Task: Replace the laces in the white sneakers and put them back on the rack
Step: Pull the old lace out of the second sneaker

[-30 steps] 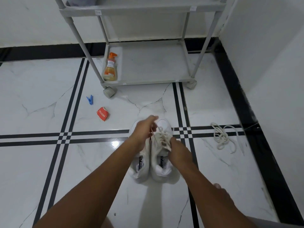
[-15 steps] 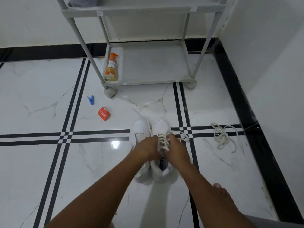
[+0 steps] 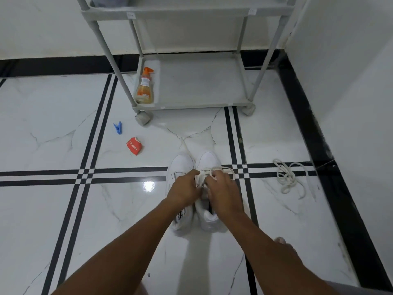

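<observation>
Two white sneakers stand side by side on the marble floor, toes pointing away from me: the left sneaker (image 3: 179, 165) and the right sneaker (image 3: 208, 159). Both my hands meet over the right sneaker's lacing. My left hand (image 3: 184, 189) pinches the cream lace (image 3: 212, 170) from the left, and my right hand (image 3: 224, 193) pinches it from the right. A loop of lace trails to the right over the floor. The lace eyelets are mostly hidden under my fingers. A loose white lace (image 3: 287, 177) lies coiled on the floor to the right.
The grey wheeled rack (image 3: 191, 106) stands ahead, its bottom shelf holding an orange spray bottle (image 3: 145, 87). A blue clothes peg (image 3: 118, 127) and a red crumpled packet (image 3: 134, 146) lie on the floor to the left. A white wall closes off the right side. My bare foot (image 3: 282, 241) shows lower right.
My left hand came down from above the shoes' toes to the lacing beside my right hand. Both hands have since shifted slightly forward over the right sneaker's laces.
</observation>
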`<state>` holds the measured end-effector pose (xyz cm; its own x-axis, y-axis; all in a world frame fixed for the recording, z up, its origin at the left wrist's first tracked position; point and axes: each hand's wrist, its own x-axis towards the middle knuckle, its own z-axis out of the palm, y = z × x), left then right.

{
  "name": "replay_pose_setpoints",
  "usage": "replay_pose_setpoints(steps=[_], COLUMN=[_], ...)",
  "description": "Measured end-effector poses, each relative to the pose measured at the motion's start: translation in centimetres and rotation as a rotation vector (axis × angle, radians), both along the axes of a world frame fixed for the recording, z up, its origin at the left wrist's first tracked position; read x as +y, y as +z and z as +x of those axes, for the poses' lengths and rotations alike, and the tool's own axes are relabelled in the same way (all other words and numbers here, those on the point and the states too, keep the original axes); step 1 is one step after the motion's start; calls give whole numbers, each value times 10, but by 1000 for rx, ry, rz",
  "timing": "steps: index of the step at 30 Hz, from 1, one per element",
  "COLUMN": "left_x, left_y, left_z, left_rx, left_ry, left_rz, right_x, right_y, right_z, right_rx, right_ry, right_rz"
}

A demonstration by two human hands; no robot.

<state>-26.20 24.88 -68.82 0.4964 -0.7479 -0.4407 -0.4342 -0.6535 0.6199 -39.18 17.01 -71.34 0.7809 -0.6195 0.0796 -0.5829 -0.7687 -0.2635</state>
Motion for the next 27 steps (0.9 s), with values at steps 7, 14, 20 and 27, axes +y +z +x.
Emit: replay_pose_setpoints(steps=[7, 14, 20, 27], left_x=[3, 2, -2, 6], left_y=[-2, 1, 2, 5], left_z=[2, -4, -4, -3], left_rx=[34, 45, 88, 52], left_ry=[-2, 79, 59, 55], left_rz=[-19, -57, -61, -44], right_x=[9, -20, -3, 0], right_y=[-6, 14, 8, 15], right_z=[13, 7, 11, 18], right_rx=[22, -620, 88, 2], right_ry=[-5, -991, -105, -193], right_rz=[61, 798, 341, 293])
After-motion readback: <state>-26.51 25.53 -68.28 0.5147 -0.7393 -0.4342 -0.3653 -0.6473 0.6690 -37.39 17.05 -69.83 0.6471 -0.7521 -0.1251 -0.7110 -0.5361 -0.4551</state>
